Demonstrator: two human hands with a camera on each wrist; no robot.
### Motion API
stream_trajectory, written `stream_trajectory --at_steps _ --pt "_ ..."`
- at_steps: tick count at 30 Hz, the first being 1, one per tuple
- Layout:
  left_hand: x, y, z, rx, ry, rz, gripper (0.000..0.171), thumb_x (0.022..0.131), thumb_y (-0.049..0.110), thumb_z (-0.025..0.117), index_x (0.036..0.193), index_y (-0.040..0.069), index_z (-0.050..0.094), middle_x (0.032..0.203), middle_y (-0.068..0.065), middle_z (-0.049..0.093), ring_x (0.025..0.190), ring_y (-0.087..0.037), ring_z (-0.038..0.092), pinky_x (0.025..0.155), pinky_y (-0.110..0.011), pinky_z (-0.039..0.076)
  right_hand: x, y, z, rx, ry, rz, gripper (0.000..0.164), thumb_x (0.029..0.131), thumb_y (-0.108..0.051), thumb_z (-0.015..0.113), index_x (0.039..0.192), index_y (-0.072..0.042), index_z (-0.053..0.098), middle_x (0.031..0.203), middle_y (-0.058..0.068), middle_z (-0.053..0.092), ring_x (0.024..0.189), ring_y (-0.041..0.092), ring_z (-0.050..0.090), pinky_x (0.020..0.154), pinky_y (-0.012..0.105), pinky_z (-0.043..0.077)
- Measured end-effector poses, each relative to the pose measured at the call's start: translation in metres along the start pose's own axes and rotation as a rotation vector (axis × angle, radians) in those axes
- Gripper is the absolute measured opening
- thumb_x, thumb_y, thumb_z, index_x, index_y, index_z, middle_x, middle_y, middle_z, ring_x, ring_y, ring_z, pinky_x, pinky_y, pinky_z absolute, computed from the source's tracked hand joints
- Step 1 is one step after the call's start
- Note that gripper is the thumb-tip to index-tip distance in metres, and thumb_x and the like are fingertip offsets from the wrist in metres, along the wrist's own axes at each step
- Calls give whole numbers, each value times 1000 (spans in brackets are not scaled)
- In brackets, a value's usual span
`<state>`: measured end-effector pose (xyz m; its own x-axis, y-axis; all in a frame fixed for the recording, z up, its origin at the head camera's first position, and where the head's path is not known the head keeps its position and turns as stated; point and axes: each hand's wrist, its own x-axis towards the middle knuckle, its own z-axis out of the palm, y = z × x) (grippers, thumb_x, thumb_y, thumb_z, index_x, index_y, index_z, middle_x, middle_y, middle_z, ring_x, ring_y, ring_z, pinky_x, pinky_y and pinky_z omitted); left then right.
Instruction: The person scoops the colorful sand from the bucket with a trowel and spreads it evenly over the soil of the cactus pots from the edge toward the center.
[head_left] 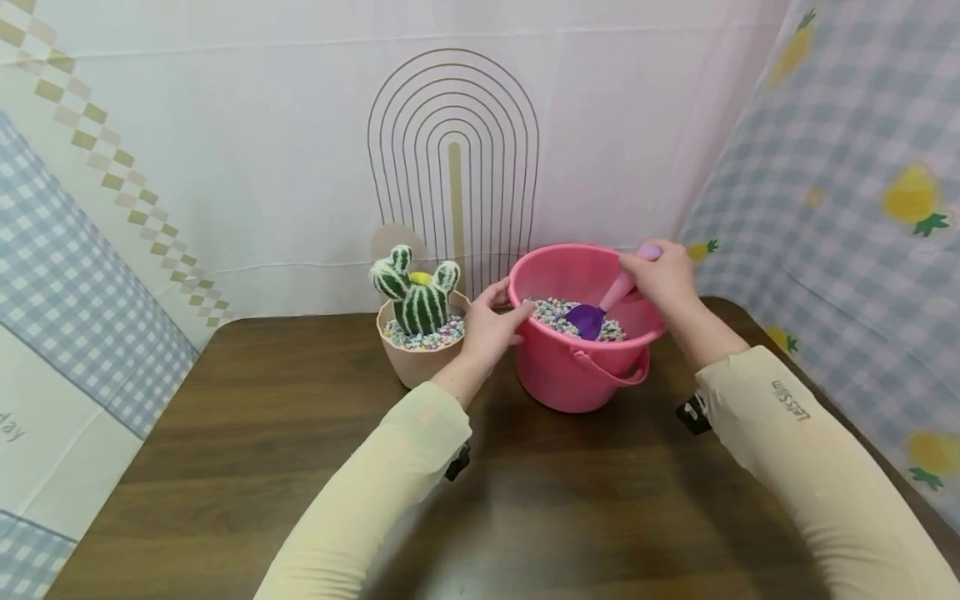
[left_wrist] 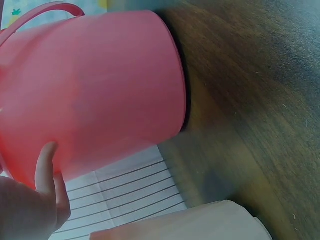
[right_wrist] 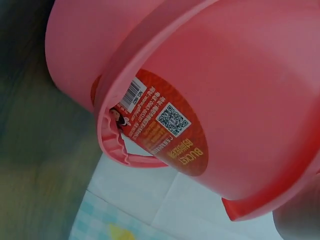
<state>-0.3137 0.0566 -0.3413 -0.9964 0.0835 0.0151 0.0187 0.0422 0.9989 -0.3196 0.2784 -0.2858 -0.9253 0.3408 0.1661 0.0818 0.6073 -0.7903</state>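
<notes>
the left hand (head_left: 487, 329) holds the rim of a pink bucket (head_left: 562, 375) toward the back right corner of the counter (head_left: 300, 467); the right hand (head_left: 666, 279) grips a scoop (head_left: 617, 292), blade in pebbles (head_left: 551, 311).

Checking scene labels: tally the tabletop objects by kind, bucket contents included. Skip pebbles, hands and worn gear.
Bucket: 1
Scoop: 1
Plant pot: 1
Cactus: 1
Total: 4
</notes>
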Motion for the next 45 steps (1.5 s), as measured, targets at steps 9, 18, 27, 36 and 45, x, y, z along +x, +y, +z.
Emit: stream_trajectory --at_steps 9,18,27,36,45 --pt "1 -2 0 -11 4 -2 60 85 17 67 140 17 44 127 -11 56 106 -24 60 72 -33 58 10 0 9 306 -2 223 13 86 -24 57 87 -13 50 86 1 49 76 12 52 62 18 48" --pt "-1 0 3 3 2 9 61 85 17 67 140 18 43 126 -9 56 107 -23 60 70 -31 58 15 5 3 517 55 291 12 83 -18 60 83 -12 50 70 -6 50 51 3 53 51 17 49" --pt "-2 0 2 16 8 12 61 85 19 68 140 18 43 126 -9 56 107 -23 60 71 -32 58 14 7 0 614 67 289 10 83 -15 60 80 -12 51 71 -6 51 60 3 53 54 15 48" --pt "-2 1 2 19 11 3 60 86 21 67 140 20 43 126 -9 55 107 -23 60 74 -35 58 16 8 -10 835 47 297 11 83 -7 58 91 -7 50 72 -3 55 60 4 58 53 20 55" --pt "-2 0 2 24 19 -5 59 86 20 67 140 20 42 126 -8 55 108 -23 60 74 -34 58 13 12 -18 910 0 321 11 85 -6 55 93 -8 48 75 -2 57 60 7 62 54 26 57"
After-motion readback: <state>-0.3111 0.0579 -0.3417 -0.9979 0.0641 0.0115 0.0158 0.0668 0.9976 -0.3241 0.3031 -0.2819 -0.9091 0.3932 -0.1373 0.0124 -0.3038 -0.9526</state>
